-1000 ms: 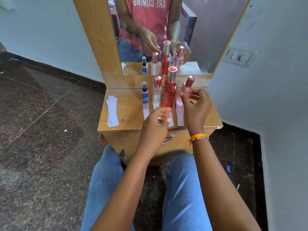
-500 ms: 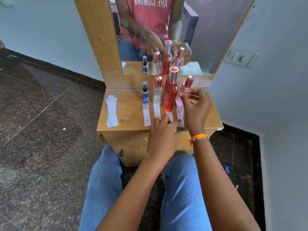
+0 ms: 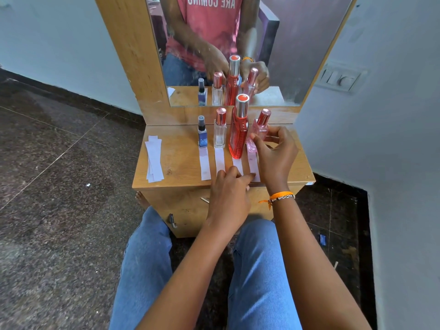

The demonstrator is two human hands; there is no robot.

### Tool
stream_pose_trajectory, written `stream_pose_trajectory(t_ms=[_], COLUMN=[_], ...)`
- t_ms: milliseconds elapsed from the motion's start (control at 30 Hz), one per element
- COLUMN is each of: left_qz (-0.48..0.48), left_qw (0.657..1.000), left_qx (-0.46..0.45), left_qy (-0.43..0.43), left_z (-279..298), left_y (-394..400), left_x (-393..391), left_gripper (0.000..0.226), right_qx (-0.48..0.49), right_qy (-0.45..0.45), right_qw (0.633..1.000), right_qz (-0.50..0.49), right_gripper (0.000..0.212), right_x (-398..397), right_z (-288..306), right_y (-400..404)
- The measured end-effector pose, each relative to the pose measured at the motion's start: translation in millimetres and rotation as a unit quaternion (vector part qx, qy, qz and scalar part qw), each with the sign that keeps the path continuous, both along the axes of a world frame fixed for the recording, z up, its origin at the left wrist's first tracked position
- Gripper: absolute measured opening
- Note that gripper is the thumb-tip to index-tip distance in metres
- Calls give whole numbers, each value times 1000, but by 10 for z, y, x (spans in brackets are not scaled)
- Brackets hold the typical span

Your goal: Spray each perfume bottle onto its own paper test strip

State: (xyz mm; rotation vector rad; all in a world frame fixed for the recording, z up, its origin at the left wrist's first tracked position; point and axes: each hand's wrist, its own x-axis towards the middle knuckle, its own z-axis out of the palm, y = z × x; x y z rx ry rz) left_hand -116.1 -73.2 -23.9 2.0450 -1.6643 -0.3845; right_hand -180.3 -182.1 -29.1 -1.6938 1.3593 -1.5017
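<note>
Four perfume bottles stand in a row on the wooden dresser top point(image 3: 181, 163): a small blue bottle point(image 3: 202, 135), a clear bottle with a pink cap point(image 3: 220, 133), a tall red bottle point(image 3: 238, 132) and a pink bottle point(image 3: 261, 126). A white paper strip lies in front of each: point(image 3: 205, 164), point(image 3: 220, 161), point(image 3: 238, 164), point(image 3: 253, 163). My right hand point(image 3: 273, 154) grips the pink bottle, which leans slightly with its base on the top. My left hand point(image 3: 229, 194) lies flat, fingertips resting on the near ends of the two right strips.
A stack of spare paper strips point(image 3: 154, 160) lies at the left of the dresser top. A mirror point(image 3: 285, 44) rises behind the bottles and reflects them. A wall with a switch plate point(image 3: 340, 78) stands close on the right. My knees are under the front edge.
My left hand, raised with fingertips pinched a second ago, has come down and shifted right onto the strips' near ends. My right hand has stayed on the pink bottle.
</note>
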Motion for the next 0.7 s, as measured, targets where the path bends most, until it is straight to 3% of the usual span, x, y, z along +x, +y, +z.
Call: stream_pose_trajectory(t_ms=[700], left_qz=[29], left_qw=[997], left_qx=[-46], left_qy=[61], left_z=[33], left_y=[82], left_x=[142], left_gripper=[36], right_qx=[32], right_qy=[9], right_qw=[999], right_qz=[-1], right_gripper=[29], right_x=[-28], right_z=[-90], right_y=[93])
